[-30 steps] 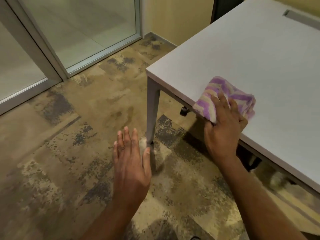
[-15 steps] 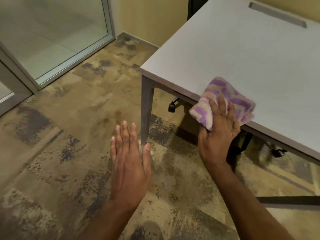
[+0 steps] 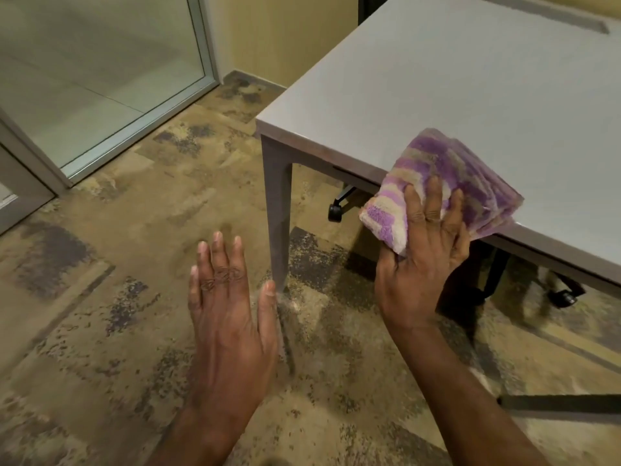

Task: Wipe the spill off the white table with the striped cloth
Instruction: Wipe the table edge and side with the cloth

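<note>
1. Left hand [image 3: 232, 307]: you are holding it flat above the carpet [image 3: 100, 280], out in front of the table's [image 3: 437, 79] near-left corner. The fingers are lying straight and close together and the thumb is standing slightly apart. It is gripping nothing.
2. Right hand [image 3: 420, 264]: you are gripping the cloth [image 3: 447, 166] at the table's near edge. Your fingers are spreading across its top, and your thumb is tucking beneath the corner that is hanging off the edge.
3. Cloth: folded, with purple and cream stripes. It is lying partly on the table top and partly overhanging the near edge, right of the near-left corner.
4. Bar [image 3: 557, 403]: dark, lying on the carpet below the table's near edge, to the right.
5. Leg [image 3: 277, 210]: grey, standing under the table's near-left corner.
6. Casters: one [image 3: 335, 215] is showing under the table just behind the leg, and another [image 3: 564, 297] is showing under the near edge, right of your right hand.
7. Slot [image 3: 544, 13]: long and grey, lying in the table top near its far side.
8. Wall [image 3: 285, 35]: yellow, standing beyond the table's left side.
9. Glass partition [image 3: 100, 79]: metal-framed, standing well left of the table.
</note>
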`<state>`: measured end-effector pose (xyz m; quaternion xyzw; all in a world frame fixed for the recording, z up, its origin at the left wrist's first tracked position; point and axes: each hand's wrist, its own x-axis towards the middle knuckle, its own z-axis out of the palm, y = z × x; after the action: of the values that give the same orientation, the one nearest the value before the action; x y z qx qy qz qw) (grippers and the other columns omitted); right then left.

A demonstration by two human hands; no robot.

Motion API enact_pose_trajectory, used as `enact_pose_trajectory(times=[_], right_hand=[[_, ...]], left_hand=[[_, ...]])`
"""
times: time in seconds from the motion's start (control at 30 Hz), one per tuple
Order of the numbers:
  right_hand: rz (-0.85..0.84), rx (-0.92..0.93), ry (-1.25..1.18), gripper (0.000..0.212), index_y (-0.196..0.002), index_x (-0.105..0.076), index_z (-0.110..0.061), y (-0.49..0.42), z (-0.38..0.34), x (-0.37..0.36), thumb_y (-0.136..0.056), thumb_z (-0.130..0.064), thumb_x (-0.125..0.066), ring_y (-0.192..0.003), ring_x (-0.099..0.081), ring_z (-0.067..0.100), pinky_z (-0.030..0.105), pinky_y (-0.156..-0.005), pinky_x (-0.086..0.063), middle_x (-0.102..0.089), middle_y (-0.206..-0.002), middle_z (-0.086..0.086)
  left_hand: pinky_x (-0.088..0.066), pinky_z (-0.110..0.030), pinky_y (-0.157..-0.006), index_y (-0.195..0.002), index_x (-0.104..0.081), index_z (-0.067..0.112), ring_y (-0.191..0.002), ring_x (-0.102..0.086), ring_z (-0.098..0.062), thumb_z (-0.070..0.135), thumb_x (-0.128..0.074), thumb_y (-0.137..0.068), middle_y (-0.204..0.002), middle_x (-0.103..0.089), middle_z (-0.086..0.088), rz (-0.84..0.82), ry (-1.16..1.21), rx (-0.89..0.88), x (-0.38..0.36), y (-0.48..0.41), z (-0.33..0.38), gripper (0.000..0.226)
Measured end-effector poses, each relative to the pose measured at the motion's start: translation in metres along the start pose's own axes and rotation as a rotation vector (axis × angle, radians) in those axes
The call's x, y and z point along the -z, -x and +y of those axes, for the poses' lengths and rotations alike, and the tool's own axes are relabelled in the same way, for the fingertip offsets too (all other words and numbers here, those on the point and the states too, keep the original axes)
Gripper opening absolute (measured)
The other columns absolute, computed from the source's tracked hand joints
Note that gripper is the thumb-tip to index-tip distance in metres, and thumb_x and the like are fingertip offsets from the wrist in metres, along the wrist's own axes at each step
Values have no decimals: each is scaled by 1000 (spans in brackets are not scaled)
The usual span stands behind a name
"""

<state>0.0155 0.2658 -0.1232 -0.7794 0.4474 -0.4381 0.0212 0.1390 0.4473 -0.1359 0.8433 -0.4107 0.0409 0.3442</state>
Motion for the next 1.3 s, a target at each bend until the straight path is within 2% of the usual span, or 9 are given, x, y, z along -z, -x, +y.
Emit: enact_pose_trajectory(times=[0.2,0.33,0.47,0.63,0.77,0.97,1.03,1.17,1.3], right_hand=[[121,50,52,71,-154,-44,-16,4,10,-27,-88,-14,-68,-157,-16,35,54,-123,-13,-33,-166,9],[154,111,86,64,-153,-46,-14,5,10,-49,-92,-16,-62,-156,-17,40,62,-124,-10,-30,-165,7],[218,193,104,59,-151,-49,-12,-1,4,-75,-93,-15,-61,-154,-15,42,55,-124,1,-29,-163,4],[257,228,127,69,-153,-46,-19,-5,-4,-103,-89,-9,-71,-156,2,26,58,-123,-1,-25,-163,-2],[260,249,111,65,-152,-47,-19,-9,-13,-119,-91,-9,-65,-155,-3,29,65,-121,-8,-27,-163,-1],[225,288,78,66,-152,-49,-20,-13,-33,-144,-88,-13,-65,-158,12,19,56,-124,-3,-28,-163,-1],[218,307,70,63,-152,-49,-20,-16,-45,-154,-91,-14,-64,-158,9,19,57,-123,-3,-29,-163,-1],[170,345,48,65,-154,-45,-19,-22,-71,-171,-91,-13,-59,-156,-13,26,52,-124,8,-33,-165,2],[127,390,46,69,-155,-44,-18,-27,-93,-184,-89,-8,-60,-156,-21,33,51,-125,5,-38,-164,1]], left_hand=[[3,-39,-130,-164,-13,12,-161,4,-20,37,-34,-107,-174,-5,-6,34,64,-85,-31,-23,-24,66],[5,-34,-130,-164,-14,14,-161,4,-19,37,-35,-106,-174,-5,-5,48,76,-130,-41,-31,-37,66],[4,-34,-130,-164,-15,14,-161,2,-20,37,-37,-106,-174,-6,-5,59,71,-142,-48,-34,-50,66],[2,-37,-130,-164,-17,13,-161,1,-21,37,-37,-105,-174,-7,-6,85,73,-160,-48,-51,-64,66],[4,-37,-130,-164,-15,15,-161,3,-20,38,-35,-105,-174,-5,-4,100,83,-181,-50,-63,-66,67],[2,-37,-130,-164,-19,13,-161,1,-20,38,-36,-105,-174,-8,-5,127,88,-199,-55,-71,-69,66],[2,-37,-130,-164,-19,13,-161,1,-20,38,-37,-105,-174,-8,-5,132,88,-204,-56,-74,-71,66],[1,-41,-130,-164,-16,14,-161,3,-20,35,-39,-105,-174,-5,-4,127,82,-218,-57,-78,-77,67],[-3,-46,-130,-164,-17,13,-161,1,-22,33,-40,-105,-174,-7,-6,140,81,-228,-58,-84,-83,67]])
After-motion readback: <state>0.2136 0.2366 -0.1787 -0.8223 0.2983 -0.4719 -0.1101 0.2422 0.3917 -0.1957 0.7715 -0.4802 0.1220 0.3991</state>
